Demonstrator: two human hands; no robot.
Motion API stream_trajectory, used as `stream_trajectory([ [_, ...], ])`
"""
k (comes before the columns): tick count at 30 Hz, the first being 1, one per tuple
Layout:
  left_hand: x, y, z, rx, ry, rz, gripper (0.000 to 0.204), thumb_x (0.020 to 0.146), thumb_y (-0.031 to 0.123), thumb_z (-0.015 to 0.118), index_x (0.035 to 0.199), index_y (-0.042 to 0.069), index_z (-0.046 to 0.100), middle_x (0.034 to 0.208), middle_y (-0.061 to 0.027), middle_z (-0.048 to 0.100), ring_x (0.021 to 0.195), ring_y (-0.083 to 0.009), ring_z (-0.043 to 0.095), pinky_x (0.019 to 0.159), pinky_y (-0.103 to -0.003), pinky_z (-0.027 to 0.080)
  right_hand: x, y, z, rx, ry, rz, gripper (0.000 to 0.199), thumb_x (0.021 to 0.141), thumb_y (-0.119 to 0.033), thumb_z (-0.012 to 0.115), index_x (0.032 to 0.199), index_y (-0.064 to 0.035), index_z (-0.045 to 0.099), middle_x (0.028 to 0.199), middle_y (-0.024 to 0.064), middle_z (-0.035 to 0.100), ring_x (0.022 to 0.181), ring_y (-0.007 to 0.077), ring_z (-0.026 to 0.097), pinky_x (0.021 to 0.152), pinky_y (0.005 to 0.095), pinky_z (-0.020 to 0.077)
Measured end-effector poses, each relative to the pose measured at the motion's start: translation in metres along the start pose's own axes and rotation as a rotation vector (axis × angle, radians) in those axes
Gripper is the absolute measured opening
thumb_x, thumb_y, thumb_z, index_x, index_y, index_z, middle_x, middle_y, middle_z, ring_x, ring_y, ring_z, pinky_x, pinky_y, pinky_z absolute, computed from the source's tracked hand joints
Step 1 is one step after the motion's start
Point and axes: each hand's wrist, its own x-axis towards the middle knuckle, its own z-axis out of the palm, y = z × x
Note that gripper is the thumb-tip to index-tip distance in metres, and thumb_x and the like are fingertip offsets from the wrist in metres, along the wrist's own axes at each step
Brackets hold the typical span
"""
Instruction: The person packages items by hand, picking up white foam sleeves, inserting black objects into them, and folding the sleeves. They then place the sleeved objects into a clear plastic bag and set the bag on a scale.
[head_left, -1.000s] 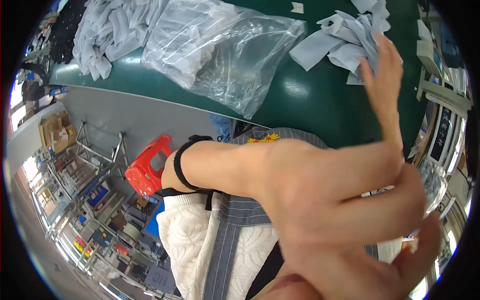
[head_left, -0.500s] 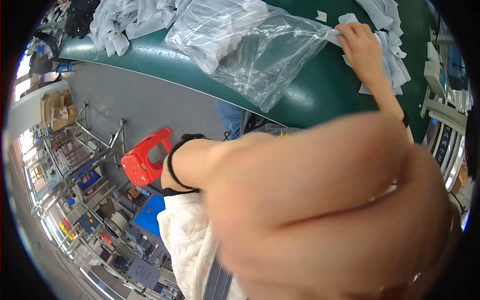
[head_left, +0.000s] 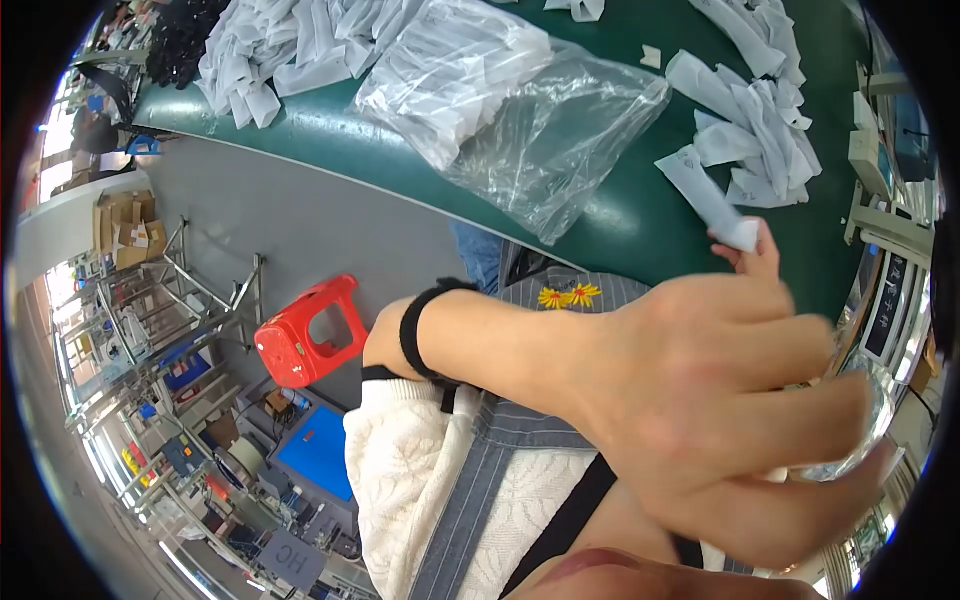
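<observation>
Close to the camera, my left hand (head_left: 720, 400) is raised in front of my chest with its fingers curled. Behind them shows a clear, glinting thing (head_left: 870, 425), too hidden to name. My right hand (head_left: 755, 258), partly covered by the left, pinches one end of a long white packet (head_left: 700, 190) at the right of the green table (head_left: 380, 150). Beyond that packet lies a loose pile of similar white packets (head_left: 765, 130). A clear plastic bag (head_left: 560, 130) with white packets inside rests at the table's middle, its empty part spread toward my right hand.
More white packets (head_left: 290, 50) are heaped at the far left of the table, beside a black pile (head_left: 185, 40). A red plastic stool (head_left: 310, 335) stands on the floor at left, near a metal frame (head_left: 215, 285). Equipment (head_left: 895, 230) lines the right side.
My right hand has come back from the far packets toward me, now with a white packet in it. My left hand has moved a little away from the camera, showing its curled fingers.
</observation>
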Motion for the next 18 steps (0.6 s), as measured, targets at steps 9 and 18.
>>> stream_trajectory([
  [9,0.028,0.002,0.059,-0.747,-0.027,0.090,0.025,0.082,0.017,0.059,0.106,0.013,0.058,0.088,-0.0026,0.057,0.056,-0.0130,0.048,0.045,-0.024,0.033,-0.014,0.014,0.011,-0.504,-0.038,-0.145,0.018,0.090,-0.001,0.048,0.104,-0.0029,0.059,0.088,0.0036,0.060,0.070,0.0089,0.055,0.060,0.0233,0.0454],
  [18,-0.011,0.040,0.054,-0.668,-0.480,0.057,0.033,0.075,0.020,0.062,0.106,0.007,0.058,0.087,-0.0054,0.053,0.060,-0.0157,0.046,0.051,-0.028,0.035,-0.015,0.011,0.023,-0.618,0.057,-0.377,0.021,0.084,0.002,0.052,0.103,-0.0021,0.059,0.086,0.0089,0.060,0.075,0.0175,0.059,0.065,0.0299,0.0476],
])
